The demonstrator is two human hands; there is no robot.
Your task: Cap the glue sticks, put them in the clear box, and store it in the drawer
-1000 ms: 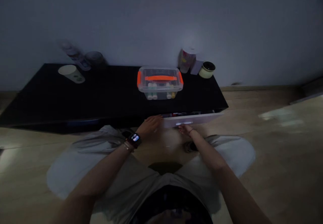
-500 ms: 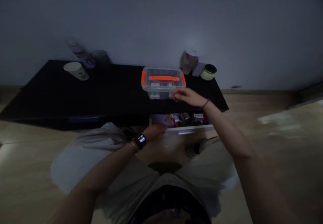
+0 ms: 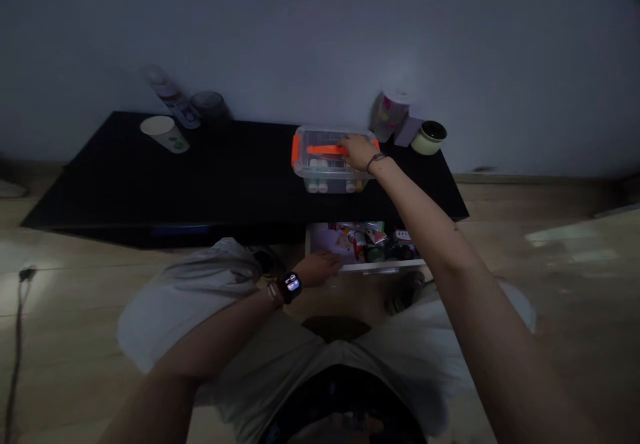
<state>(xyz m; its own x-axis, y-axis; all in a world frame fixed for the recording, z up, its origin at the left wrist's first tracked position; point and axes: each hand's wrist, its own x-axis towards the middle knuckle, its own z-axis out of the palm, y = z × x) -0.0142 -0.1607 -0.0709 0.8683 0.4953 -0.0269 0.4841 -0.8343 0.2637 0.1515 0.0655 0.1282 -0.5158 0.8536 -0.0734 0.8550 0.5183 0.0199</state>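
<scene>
A clear plastic box [image 3: 333, 171] with orange latches and an orange handle [image 3: 323, 150] stands on the black cabinet top [image 3: 230, 184]; white-capped bottles show through its side. My right hand [image 3: 358, 152] lies over the right part of the lid, its fingers closed at the handle. Below, a white drawer [image 3: 385, 267] is pulled out, with packets and other small items inside. My left hand [image 3: 319, 268], wearing a watch at the wrist, rests at the drawer's front left corner. Its fingers are extended and hold nothing that shows.
At the cabinet's left stand a paper cup [image 3: 167, 135], a spray can [image 3: 175, 103] and a dark jar [image 3: 211, 107]. At its right are a patterned cup [image 3: 393, 114], a small box [image 3: 408, 131] and a cream jar [image 3: 429, 139]. A cable [image 3: 19, 337] lies on the floor.
My right hand has moved up from the box's front edge onto its lid and handle. The drawer looks slightly further out, with my left hand still at its front. The view has shifted a little.
</scene>
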